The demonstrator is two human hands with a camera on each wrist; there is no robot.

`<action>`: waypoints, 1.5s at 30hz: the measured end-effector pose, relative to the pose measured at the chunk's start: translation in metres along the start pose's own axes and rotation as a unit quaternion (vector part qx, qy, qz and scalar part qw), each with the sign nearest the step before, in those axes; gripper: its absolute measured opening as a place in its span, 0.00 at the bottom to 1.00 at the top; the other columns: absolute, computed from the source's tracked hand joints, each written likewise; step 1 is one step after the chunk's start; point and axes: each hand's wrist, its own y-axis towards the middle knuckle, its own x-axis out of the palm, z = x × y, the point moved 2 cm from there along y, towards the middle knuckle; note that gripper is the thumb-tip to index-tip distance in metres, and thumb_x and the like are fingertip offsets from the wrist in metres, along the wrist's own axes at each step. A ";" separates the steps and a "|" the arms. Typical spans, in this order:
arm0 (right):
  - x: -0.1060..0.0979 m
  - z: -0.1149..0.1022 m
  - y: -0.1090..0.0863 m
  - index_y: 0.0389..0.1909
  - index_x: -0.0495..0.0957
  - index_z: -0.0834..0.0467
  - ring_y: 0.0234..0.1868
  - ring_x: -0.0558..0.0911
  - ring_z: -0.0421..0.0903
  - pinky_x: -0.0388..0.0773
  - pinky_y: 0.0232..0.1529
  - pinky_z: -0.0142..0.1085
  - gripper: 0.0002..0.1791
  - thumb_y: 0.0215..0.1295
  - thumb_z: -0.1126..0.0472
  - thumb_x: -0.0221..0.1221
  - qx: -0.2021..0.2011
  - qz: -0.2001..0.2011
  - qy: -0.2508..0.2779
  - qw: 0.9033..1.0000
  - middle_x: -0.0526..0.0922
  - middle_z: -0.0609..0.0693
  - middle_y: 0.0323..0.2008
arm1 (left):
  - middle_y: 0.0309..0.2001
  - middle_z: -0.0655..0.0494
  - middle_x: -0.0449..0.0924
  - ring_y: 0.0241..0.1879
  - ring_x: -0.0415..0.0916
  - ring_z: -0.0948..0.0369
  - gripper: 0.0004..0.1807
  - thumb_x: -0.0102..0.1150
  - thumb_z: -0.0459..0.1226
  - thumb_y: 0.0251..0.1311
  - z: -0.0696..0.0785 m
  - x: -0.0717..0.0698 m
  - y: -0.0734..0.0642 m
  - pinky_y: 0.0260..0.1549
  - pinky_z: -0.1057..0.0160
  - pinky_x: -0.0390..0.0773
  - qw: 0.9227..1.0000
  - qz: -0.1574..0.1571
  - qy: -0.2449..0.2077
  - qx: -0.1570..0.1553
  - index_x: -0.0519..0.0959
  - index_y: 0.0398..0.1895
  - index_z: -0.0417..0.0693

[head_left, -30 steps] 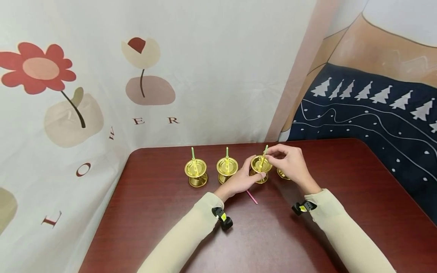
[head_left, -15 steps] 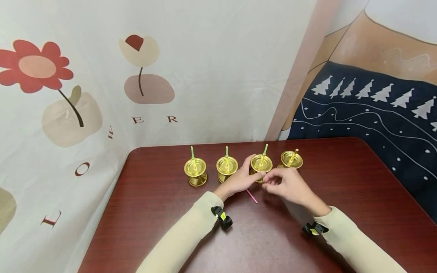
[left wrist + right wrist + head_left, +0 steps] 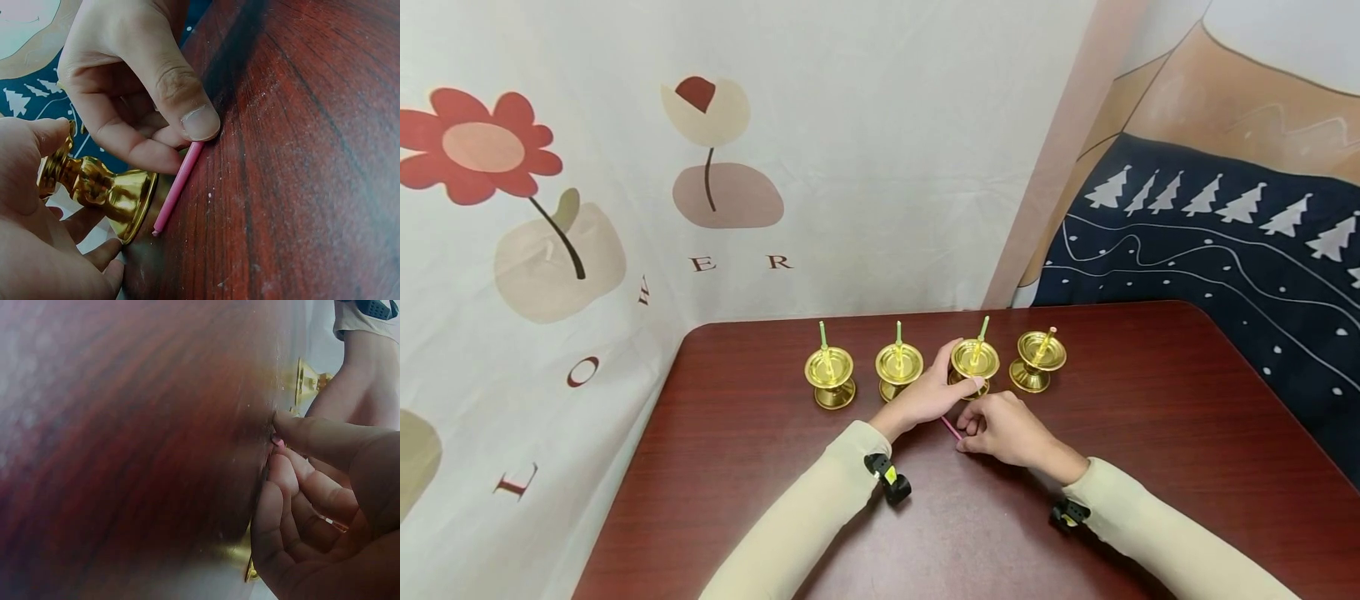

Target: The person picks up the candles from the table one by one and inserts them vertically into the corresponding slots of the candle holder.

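My left hand (image 3: 931,393) holds a small brass candle holder (image 3: 961,358), third from the left in the row, with its thumb on the near side. A thin green candle (image 3: 983,328) stands slightly tilted in that holder. Just in front, a pink candle (image 3: 178,187) lies on the tabletop. My right hand (image 3: 1009,429) pinches the pink candle's near end between thumb and fingers, as the left wrist view shows. In the right wrist view only the pink tip (image 3: 279,443) shows between the fingertips.
To the left stand two brass holders, the far-left one (image 3: 833,395) and its neighbour (image 3: 890,390), each with an upright green candle. A fourth holder (image 3: 1030,379) at right has a short pale-tipped stub. Printed curtains (image 3: 880,167) hang behind the dark red table (image 3: 737,433).
My right hand has let go of the green candle in the third holder and come down towards me to the pink candle. The left hand stays on its holder.
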 end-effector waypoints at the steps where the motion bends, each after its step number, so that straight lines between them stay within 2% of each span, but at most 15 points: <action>1: 0.000 0.000 0.000 0.28 0.89 0.51 0.27 0.78 0.28 0.79 0.32 0.32 0.11 0.53 0.62 0.84 -0.002 -0.001 0.002 1.000 0.81 0.30 0.23 | 0.78 0.38 0.70 0.74 0.72 0.45 0.48 0.62 0.53 0.77 0.000 0.000 0.000 0.75 0.44 0.68 1.000 -0.001 0.001 0.000 0.50 0.91 0.55; 11: -0.001 0.006 -0.003 0.29 0.90 0.53 0.26 0.79 0.27 0.80 0.31 0.30 0.09 0.56 0.70 0.79 -0.005 -0.010 0.025 1.000 0.82 0.31 0.22 | 0.79 0.37 0.69 0.76 0.69 0.46 0.46 0.63 0.51 0.77 0.001 0.002 -0.001 0.76 0.45 0.66 1.000 0.012 -0.012 0.005 0.52 0.89 0.51; 14: -0.004 0.008 -0.005 0.28 0.90 0.53 0.27 0.79 0.27 0.81 0.31 0.31 0.09 0.55 0.70 0.78 -0.023 -0.002 0.029 0.999 0.82 0.31 0.23 | 0.79 0.37 0.69 0.77 0.68 0.47 0.46 0.63 0.50 0.78 0.002 0.004 -0.001 0.77 0.46 0.65 1.000 0.019 -0.016 0.008 0.52 0.89 0.49; 15: -0.001 0.018 -0.006 0.29 0.90 0.52 0.27 0.79 0.28 0.81 0.31 0.31 0.08 0.57 0.68 0.77 -0.042 0.003 0.031 0.999 0.83 0.32 0.23 | 0.78 0.37 0.69 0.77 0.68 0.47 0.46 0.63 0.50 0.78 0.002 0.004 -0.001 0.77 0.47 0.65 1.000 0.022 -0.016 0.008 0.52 0.89 0.49; 18: -0.003 0.028 -0.010 0.29 0.89 0.53 0.27 0.79 0.29 0.80 0.29 0.31 0.06 0.56 0.68 0.73 -0.072 0.013 0.034 0.997 0.82 0.33 0.24 | 0.78 0.37 0.70 0.77 0.68 0.48 0.45 0.64 0.50 0.78 0.002 0.005 -0.002 0.77 0.47 0.65 0.999 0.029 -0.012 0.010 0.53 0.89 0.47; 21: -0.008 0.034 -0.015 0.28 0.88 0.53 0.26 0.78 0.30 0.78 0.27 0.31 0.07 0.54 0.69 0.70 -0.077 0.007 0.034 0.996 0.81 0.34 0.23 | 0.77 0.37 0.70 0.77 0.68 0.48 0.44 0.64 0.49 0.78 0.001 0.006 -0.002 0.76 0.46 0.66 0.999 0.041 -0.010 0.009 0.54 0.88 0.46; 22: -0.015 0.028 -0.016 0.27 0.87 0.53 0.26 0.76 0.29 0.77 0.26 0.31 0.08 0.51 0.70 0.69 -0.064 0.000 0.033 0.997 0.80 0.33 0.23 | 0.77 0.37 0.70 0.77 0.68 0.48 0.44 0.64 0.49 0.78 0.001 0.006 -0.002 0.76 0.46 0.66 0.999 0.043 -0.009 0.009 0.55 0.87 0.46; 27: -0.029 0.030 -0.027 0.27 0.85 0.52 0.25 0.74 0.29 0.74 0.27 0.30 0.11 0.50 0.72 0.70 -0.025 -0.038 0.017 0.999 0.77 0.32 0.22 | 0.77 0.36 0.71 0.76 0.70 0.46 0.42 0.63 0.49 0.78 0.003 0.007 -0.005 0.75 0.45 0.67 0.998 0.060 -0.004 0.001 0.57 0.86 0.45; 31: -0.040 0.036 -0.034 0.27 0.85 0.51 0.25 0.73 0.29 0.73 0.27 0.30 0.12 0.49 0.73 0.71 -0.021 -0.045 0.009 0.999 0.76 0.32 0.23 | 0.76 0.35 0.71 0.76 0.70 0.43 0.43 0.65 0.49 0.77 0.005 0.009 -0.009 0.75 0.43 0.67 0.997 0.075 0.003 -0.006 0.59 0.85 0.41; 34: -0.048 0.044 -0.040 0.27 0.85 0.51 0.25 0.73 0.30 0.73 0.27 0.30 0.12 0.48 0.73 0.71 -0.021 -0.043 0.008 0.999 0.76 0.32 0.23 | 0.77 0.38 0.71 0.77 0.68 0.45 0.45 0.68 0.50 0.73 -0.005 0.014 -0.008 0.76 0.43 0.66 0.996 0.085 0.011 -0.008 0.60 0.85 0.39; 36: -0.053 0.053 -0.045 0.27 0.85 0.50 0.26 0.73 0.30 0.73 0.27 0.30 0.13 0.48 0.73 0.70 -0.019 -0.040 0.008 0.999 0.76 0.32 0.23 | 0.78 0.41 0.69 0.77 0.67 0.48 0.48 0.69 0.52 0.71 -0.018 0.019 -0.006 0.76 0.45 0.65 0.996 0.082 0.023 -0.012 0.60 0.85 0.40; 38: -0.059 0.062 -0.051 0.27 0.84 0.50 0.26 0.74 0.31 0.73 0.27 0.31 0.13 0.47 0.73 0.70 -0.011 -0.034 0.007 0.999 0.76 0.32 0.23 | 0.78 0.41 0.67 0.79 0.65 0.48 0.50 0.70 0.53 0.69 -0.017 0.020 -0.014 0.77 0.45 0.64 0.997 0.069 0.023 -0.016 0.59 0.85 0.39; 40: -0.066 0.070 -0.057 0.27 0.83 0.50 0.26 0.74 0.31 0.74 0.27 0.31 0.13 0.47 0.73 0.70 -0.001 -0.021 0.004 1.000 0.75 0.32 0.23 | 0.77 0.40 0.68 0.77 0.67 0.48 0.51 0.69 0.56 0.69 -0.019 0.022 -0.020 0.75 0.46 0.67 0.997 0.059 0.041 -0.011 0.60 0.85 0.37; 43: -0.078 0.079 -0.063 0.27 0.83 0.49 0.26 0.75 0.32 0.75 0.28 0.31 0.14 0.47 0.73 0.71 0.019 0.011 0.001 1.000 0.76 0.33 0.23 | 0.75 0.39 0.71 0.75 0.71 0.45 0.50 0.69 0.55 0.70 0.005 0.021 -0.042 0.74 0.44 0.69 0.999 0.034 0.039 -0.009 0.62 0.83 0.34; 45: -0.085 0.083 -0.065 0.27 0.83 0.50 0.26 0.76 0.33 0.76 0.28 0.31 0.15 0.48 0.73 0.71 0.031 0.036 0.003 0.999 0.77 0.33 0.23 | 0.74 0.43 0.73 0.74 0.73 0.49 0.49 0.69 0.55 0.70 0.010 0.025 -0.046 0.73 0.46 0.71 0.999 0.016 0.039 -0.008 0.63 0.83 0.35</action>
